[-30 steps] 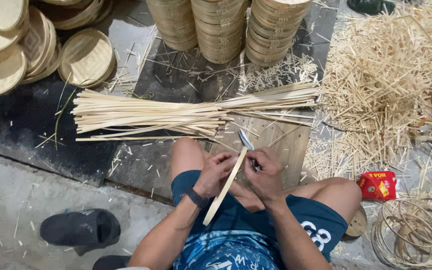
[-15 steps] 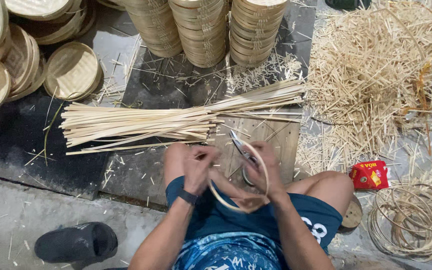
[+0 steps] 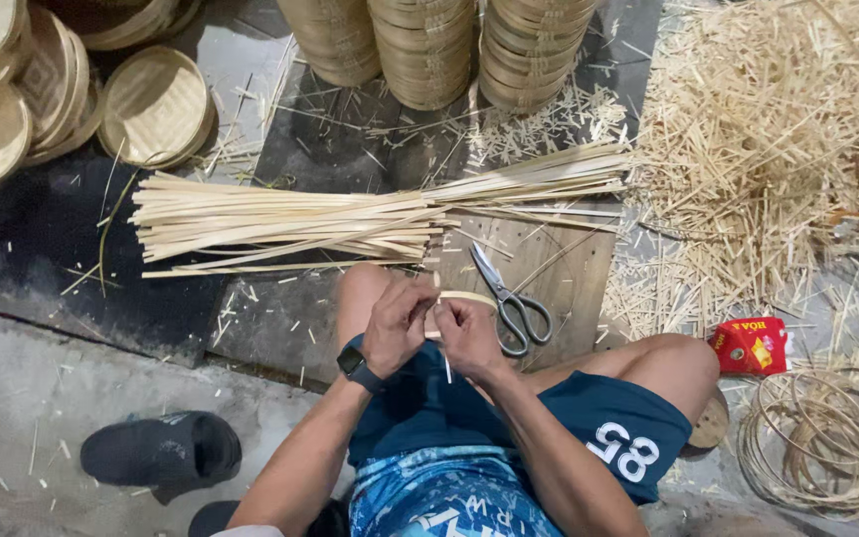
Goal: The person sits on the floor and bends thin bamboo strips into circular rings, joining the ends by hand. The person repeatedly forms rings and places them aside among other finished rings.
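Note:
Both my hands meet above my lap on one thin bamboo strip (image 3: 469, 297) bent into a small loop. My left hand (image 3: 398, 323), with a dark watch at the wrist, pinches the overlapping ends. My right hand (image 3: 467, 338) grips the same joint from the other side. Scissors (image 3: 509, 300) with grey handles lie on a wooden board (image 3: 569, 273) just beyond my right hand, with nobody holding them. A long bundle of flat bamboo strips (image 3: 350, 214) lies across the floor in front of my knees.
Stacks of round bamboo steamer rings (image 3: 429, 45) stand at the back, lids (image 3: 151, 104) at the left. A heap of offcuts (image 3: 777, 149) fills the right. A red packet (image 3: 751, 345) and coiled hoops (image 3: 817, 443) lie right; a black sandal (image 3: 161, 449) left.
The strip was straight in both hands, then bent into a loop. The scissors left my right hand and now lie on the board. My hands closed together on the loop's ends.

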